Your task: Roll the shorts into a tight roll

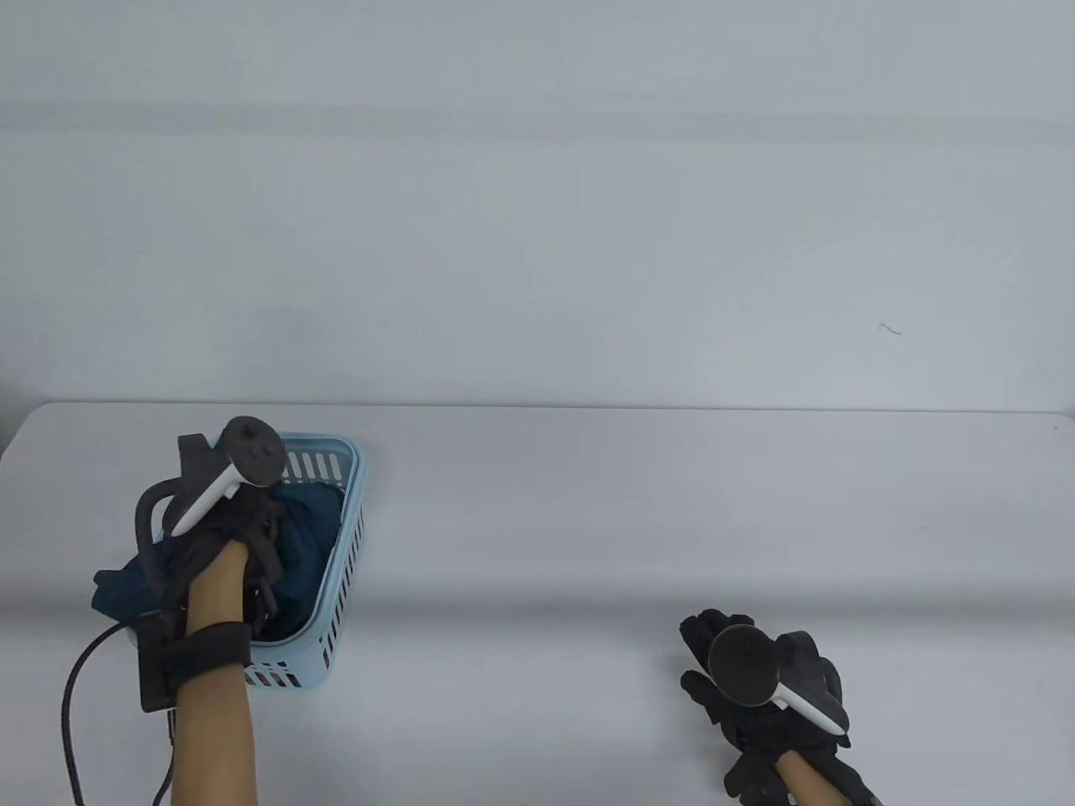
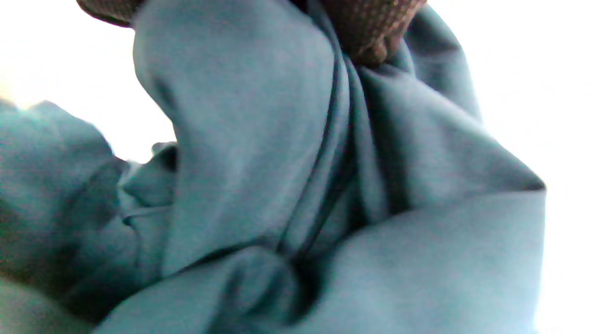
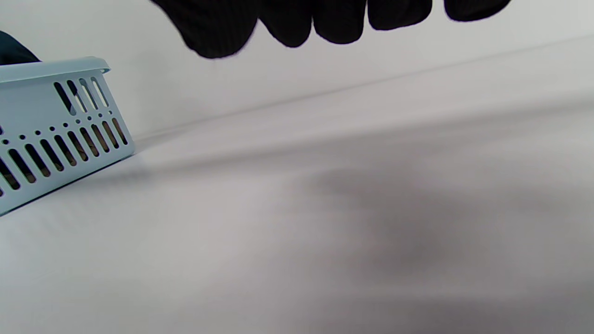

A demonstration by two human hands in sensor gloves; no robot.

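The teal shorts [image 1: 306,546] lie bunched in a light blue basket [image 1: 348,537] at the table's left, one part hanging over its left rim. My left hand [image 1: 243,520] is down in the basket and grips a fold of the shorts [image 2: 260,162]; its fingertips [image 2: 371,32] pinch the cloth in the left wrist view. My right hand [image 1: 714,663] hovers open and empty above the table at the right front, with its fingertips [image 3: 334,23] spread above the bare surface.
The white table [image 1: 588,520] runs from the basket to the right edge, with a pale wall behind it. The basket's slotted wall [image 3: 55,139] shows at the left in the right wrist view. A black cable [image 1: 76,697] trails from my left wrist.
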